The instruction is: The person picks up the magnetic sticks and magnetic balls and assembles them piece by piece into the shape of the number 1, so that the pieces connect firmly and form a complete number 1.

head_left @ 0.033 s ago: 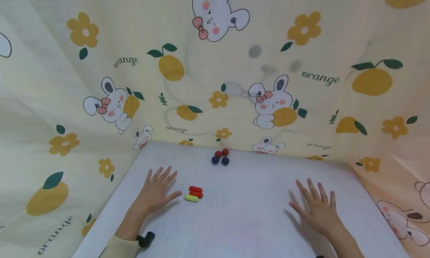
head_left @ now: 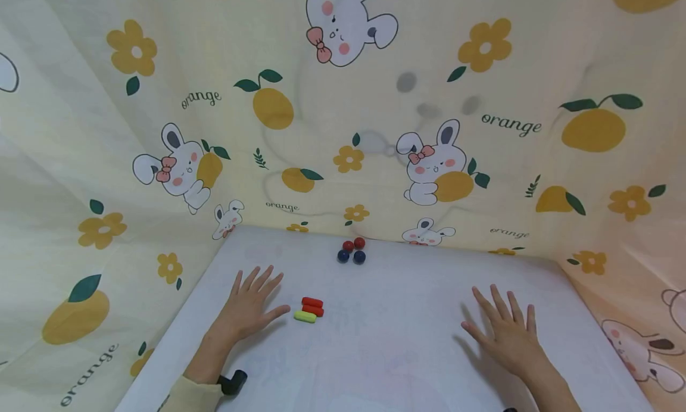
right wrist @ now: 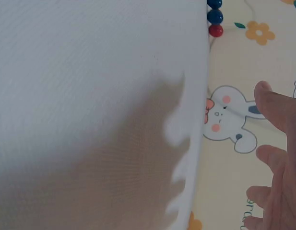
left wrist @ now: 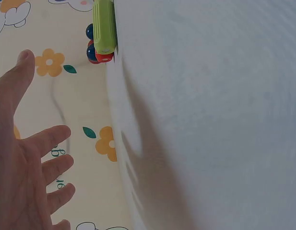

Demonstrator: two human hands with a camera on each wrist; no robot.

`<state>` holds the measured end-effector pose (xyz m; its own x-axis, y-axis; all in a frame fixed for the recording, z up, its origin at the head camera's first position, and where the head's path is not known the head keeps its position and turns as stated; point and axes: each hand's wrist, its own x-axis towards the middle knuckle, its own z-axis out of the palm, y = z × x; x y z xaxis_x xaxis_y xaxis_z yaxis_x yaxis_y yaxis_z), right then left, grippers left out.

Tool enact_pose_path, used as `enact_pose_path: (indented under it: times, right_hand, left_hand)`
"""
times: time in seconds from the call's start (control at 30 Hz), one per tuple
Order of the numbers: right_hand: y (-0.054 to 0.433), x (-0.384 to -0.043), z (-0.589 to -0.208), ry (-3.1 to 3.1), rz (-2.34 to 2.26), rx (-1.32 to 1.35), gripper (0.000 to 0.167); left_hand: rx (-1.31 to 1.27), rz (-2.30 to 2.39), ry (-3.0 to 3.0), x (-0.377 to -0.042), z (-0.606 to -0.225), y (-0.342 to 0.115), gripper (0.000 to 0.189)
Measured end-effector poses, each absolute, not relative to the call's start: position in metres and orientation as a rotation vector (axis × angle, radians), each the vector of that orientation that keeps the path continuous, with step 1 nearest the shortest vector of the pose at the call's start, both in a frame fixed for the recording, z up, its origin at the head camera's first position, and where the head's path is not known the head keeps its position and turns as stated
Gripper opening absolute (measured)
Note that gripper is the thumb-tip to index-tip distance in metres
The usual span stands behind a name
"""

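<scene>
My left hand (head_left: 245, 309) hovers over the left side of the white table with its fingers spread, holding nothing. Just right of its thumb lie a yellow-green ribbed stick (head_left: 305, 317) and two short red sticks (head_left: 312, 306), side by side. On the right side, my right hand (head_left: 506, 334) is held above the table, fingers apart and nothing in it. In the left wrist view the yellow-green stick (left wrist: 105, 26) stands out beyond the thumb, largely covering the red ones. The right wrist view shows the right hand (right wrist: 282, 158) with its fingers extended.
Two red balls (head_left: 359, 243) and two dark blue balls (head_left: 359, 257) sit in a cluster near the table's back edge. A cream cloth (head_left: 332, 102) printed with rabbits, oranges and flowers rises behind and beside the white table (head_left: 386, 340). A black device (head_left: 233, 382) is at the left wrist.
</scene>
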<state>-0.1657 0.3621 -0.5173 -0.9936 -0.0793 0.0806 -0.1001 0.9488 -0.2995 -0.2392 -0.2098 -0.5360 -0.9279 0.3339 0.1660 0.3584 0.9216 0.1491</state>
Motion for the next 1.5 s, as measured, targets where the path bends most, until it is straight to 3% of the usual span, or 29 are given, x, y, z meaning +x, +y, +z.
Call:
enact_pose_path:
  times: [0.6,1.5]
  right_hand:
    - [0.359,-0.174,-0.519,-3.036,0.512,0.167,0.088]
    - [0.312,-0.212,-0.526,-3.0,0.45,0.33,0.083]
  left_hand:
    - [-0.596,-0.266,-2.982,-0.246,-0.535,-0.195,0.084]
    - [-0.683,-0.227,-3.107,-0.269,-0.537,-0.161,0.082]
